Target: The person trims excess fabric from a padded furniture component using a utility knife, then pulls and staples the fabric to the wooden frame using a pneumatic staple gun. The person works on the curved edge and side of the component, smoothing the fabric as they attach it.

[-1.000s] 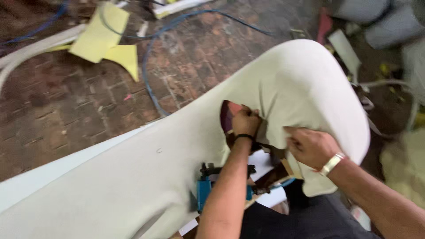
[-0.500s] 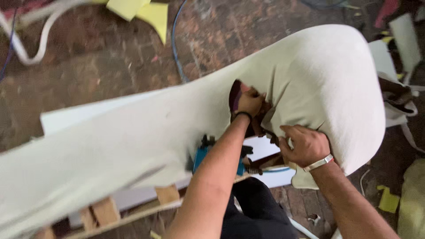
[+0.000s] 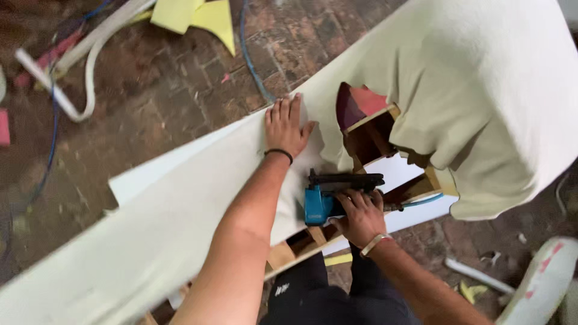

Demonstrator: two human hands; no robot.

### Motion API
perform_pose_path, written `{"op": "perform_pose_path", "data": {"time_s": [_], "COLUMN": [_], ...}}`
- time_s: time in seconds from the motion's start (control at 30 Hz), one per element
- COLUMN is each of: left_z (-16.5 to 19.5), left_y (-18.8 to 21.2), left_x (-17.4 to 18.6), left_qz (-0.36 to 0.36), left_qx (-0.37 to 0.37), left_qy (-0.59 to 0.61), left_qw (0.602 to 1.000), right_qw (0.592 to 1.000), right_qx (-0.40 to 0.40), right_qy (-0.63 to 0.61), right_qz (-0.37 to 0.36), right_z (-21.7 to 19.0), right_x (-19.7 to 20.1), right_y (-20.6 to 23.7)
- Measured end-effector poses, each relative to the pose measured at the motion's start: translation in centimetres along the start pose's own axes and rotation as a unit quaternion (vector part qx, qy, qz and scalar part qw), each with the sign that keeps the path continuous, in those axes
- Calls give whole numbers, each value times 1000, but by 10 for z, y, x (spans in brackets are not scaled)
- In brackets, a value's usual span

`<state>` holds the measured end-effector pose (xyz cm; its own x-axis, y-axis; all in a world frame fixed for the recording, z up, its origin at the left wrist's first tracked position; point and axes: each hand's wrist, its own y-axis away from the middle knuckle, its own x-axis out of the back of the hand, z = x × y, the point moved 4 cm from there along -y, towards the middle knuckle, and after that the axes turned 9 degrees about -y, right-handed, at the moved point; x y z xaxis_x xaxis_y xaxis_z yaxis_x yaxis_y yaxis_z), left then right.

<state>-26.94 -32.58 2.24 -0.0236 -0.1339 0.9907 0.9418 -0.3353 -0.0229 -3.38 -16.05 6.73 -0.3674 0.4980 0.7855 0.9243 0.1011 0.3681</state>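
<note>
My left hand [image 3: 285, 125] lies flat, fingers apart, on cream fabric [image 3: 481, 90] draped over a wooden furniture frame [image 3: 373, 135]. A black band sits on that wrist. My right hand [image 3: 360, 215], with a metal bracelet, grips a blue and black pneumatic staple gun [image 3: 331, 192] just below the fabric's lower edge, next to the frame's wooden rails. A gap in the fabric exposes the frame and a dark red panel [image 3: 358, 102].
The floor is red brick [image 3: 180, 102]. Yellow foam scraps [image 3: 198, 18] lie at the top, with a white hose [image 3: 84, 60] and a blue cable [image 3: 250, 60] nearby. A white board [image 3: 138, 177] sticks out under the fabric. Scraps litter the lower right.
My left hand left the bunched fabric at the gap and now presses flat further left. My right hand let go of the fabric and took hold of the staple gun.
</note>
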Motion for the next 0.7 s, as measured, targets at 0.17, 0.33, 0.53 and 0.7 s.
{"op": "perform_pose_path", "data": {"time_s": [0.17, 0.33, 0.53, 0.7], "left_z": [0, -4, -3, -4], "left_y": [10, 5, 7, 8], "left_x": [-13, -16, -16, -22], "left_qz": [37, 50, 59, 112], "left_qx": [-16, -21, -30, -59], "left_qy": [-24, -40, -43, -61], "left_qw": [999, 998, 997, 990], "right_qw": [998, 996, 995, 989], "right_qx": [-29, 4, -21, -22], "right_qy": [6, 4, -35, -102], "right_qz": [59, 88, 93, 101], "right_z": [-1, 4, 4, 4], "right_x": [-22, -25, -26, -12], "right_y": [9, 5, 6, 1]}}
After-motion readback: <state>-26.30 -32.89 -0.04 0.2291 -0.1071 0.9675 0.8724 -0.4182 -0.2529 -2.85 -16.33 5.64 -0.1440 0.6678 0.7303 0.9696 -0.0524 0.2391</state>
